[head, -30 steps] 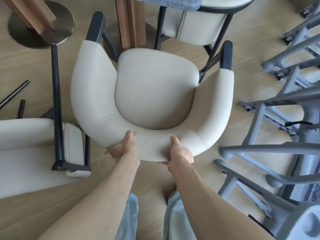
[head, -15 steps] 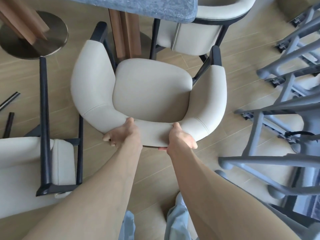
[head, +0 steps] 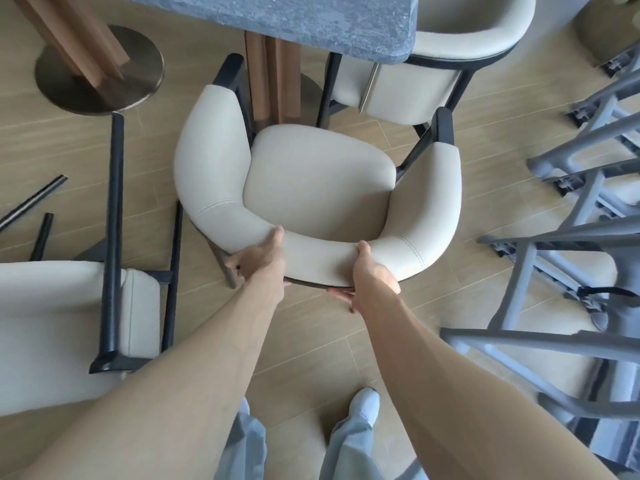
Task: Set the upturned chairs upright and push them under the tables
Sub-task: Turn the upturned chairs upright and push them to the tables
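Where the cream armchair [head: 318,188] stands upright on the wooden floor [head: 346,348], its seat holds nothing and its front edge sits just short of the grey stone counter [head: 311,19], whose brown pedestal [head: 273,84] rises directly ahead of the seat. The left hand [head: 258,259] grasps the curved backrest, thumb on top and fingers curled down behind it; the right hand [head: 372,275] grasps the same backrest further along, thumb over the top and fingers wrapped under the lower edge. A second cream chair [head: 433,53] is already tucked under the counter's far corner, close beside the held chair's right arm. To the left an overturned chair [head: 69,317] lies on its side, dark legs pointing toward the held chair. A round metal pedestal base [head: 100,69] stands further left. Grey frame chairs [head: 571,209] crowd the right side.
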